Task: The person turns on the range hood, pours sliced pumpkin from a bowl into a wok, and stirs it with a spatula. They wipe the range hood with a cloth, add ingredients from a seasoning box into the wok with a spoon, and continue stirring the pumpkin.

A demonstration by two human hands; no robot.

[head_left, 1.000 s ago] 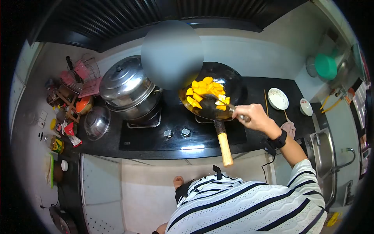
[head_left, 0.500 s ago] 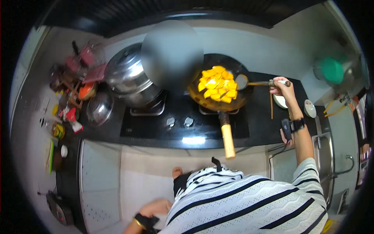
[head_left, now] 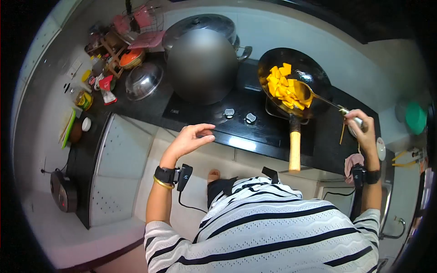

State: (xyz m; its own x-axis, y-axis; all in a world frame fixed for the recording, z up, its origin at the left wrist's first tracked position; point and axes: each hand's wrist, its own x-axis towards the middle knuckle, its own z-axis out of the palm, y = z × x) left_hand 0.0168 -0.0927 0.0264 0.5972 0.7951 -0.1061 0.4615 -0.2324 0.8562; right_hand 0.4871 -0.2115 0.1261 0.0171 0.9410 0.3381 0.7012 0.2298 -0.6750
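Note:
A dark wok with a wooden handle sits on the right burner, its handle toward me. Orange-yellow chunks, perhaps pumpkin, are heaped in its left and front part. My right hand grips the far end of a metal ladle. The ladle's bowl rests against the right side of the chunks, inside the wok. At the front left edge of the stove, my left hand hovers with nothing in it, fingers extended and thumb apart.
A large lidded steel pot stands behind the left burner area, partly hidden by a blurred disc. Two stove knobs face me. A metal lid, an orange-lidded pot and bottles line the left counter. A pink cloth hangs at right.
My left hand has risen from low beside my body to the stove's front edge. The ladle has moved onto the chunks, which lie more toward the front. The view has shifted and tilted.

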